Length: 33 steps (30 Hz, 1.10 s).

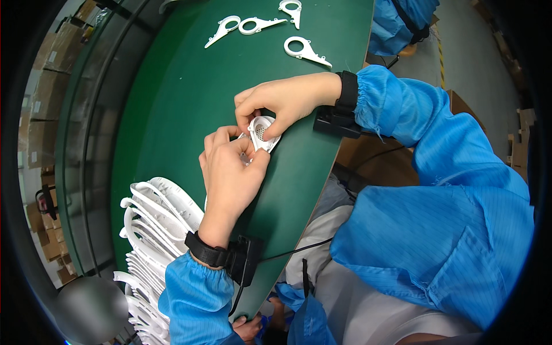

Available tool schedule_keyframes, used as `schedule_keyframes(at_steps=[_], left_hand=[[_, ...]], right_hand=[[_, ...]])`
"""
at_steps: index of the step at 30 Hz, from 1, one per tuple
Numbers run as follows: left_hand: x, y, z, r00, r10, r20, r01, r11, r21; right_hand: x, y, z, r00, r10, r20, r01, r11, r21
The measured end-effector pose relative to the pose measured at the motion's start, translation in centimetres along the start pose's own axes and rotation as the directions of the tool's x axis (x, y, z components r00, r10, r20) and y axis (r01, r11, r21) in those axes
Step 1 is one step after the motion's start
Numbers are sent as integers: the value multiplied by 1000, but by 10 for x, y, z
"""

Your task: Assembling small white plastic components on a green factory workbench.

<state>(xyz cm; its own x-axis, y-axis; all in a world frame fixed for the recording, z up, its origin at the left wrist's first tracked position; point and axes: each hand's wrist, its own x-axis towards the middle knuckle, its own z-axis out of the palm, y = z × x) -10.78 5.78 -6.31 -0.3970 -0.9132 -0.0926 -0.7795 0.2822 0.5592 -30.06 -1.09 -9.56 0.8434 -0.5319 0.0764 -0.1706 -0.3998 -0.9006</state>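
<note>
Both my hands meet over the green table around one white plastic part [270, 141], whose rounded end has a mesh of small holes. My left hand [227, 175] grips it from the near side, its fingers curled and covering much of the part. From the right, my right hand [287, 98] pinches the rounded end between thumb and fingers. The rest of the part is hidden beneath the left hand. Beyond my hands lie several loose white ring-shaped pieces with tapered tails; the nearest is a ring piece [309, 53] by the right edge.
A stack of white curved plastic parts [172, 204] lies left of my left forearm. The green table [178, 115] ends in a slanting edge on my right. Black wristbands carry small boxes and cables. Another person's hand [247, 328] shows below the table edge. Cartons [49, 95] stand far left.
</note>
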Motion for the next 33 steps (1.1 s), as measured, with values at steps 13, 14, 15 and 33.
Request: schedule_keyframes(at_steps=[13,14,15,33], left_hand=[[2,1,6,995,-83,-61,84,996,22],[4,5,3,995,-79,-59,81,997,19],[6,12,-3,986,-162,48,162,987,6],[11,-5,-23,973,111,-200,-136,984,-113]], right_hand=[[6,2,0,993,-43,107,53,994,-91],[5,1,-1,994,-37,105,47,995,-93],[4,0,-1,992,-30,124,47,990,-132],[9,4,-47,993,93,73,-81,986,-147]])
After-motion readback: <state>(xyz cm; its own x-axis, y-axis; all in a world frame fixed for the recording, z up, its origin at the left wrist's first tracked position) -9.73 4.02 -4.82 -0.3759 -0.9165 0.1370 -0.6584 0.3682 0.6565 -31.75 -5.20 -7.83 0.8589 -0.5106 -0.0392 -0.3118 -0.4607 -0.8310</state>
